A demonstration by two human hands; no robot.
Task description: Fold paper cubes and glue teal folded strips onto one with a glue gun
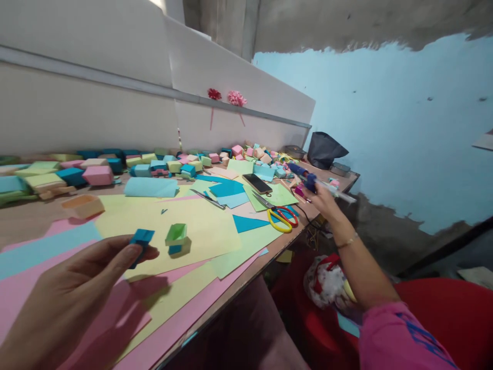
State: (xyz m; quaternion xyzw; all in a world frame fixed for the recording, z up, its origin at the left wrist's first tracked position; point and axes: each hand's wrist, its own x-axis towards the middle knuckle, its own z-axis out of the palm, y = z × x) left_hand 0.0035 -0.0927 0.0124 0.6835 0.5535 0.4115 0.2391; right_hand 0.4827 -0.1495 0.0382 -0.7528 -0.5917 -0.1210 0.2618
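Between the thumb and fingers of my left hand (94,285) is a small folded piece of blue paper (143,236). Just right of it, a little green paper box (177,234) rests on the yellow paper sheet (208,231), with a bit of blue showing under it. My right hand (324,199) grips a blue glue gun (304,173) at the table's right side; a pale glue stick (342,194) sticks out of its back. Nearby lie scissors (279,216) with red and yellow handles. A black phone (257,183) lies behind them.
Many small coloured paper boxes (98,175) line the back of the table. An orange open box (83,206), a craft knife (208,198) and a rolled light-blue paper (151,187) lie nearer. At the far right end stands a black bag (325,150). A red chair (442,313) is below.
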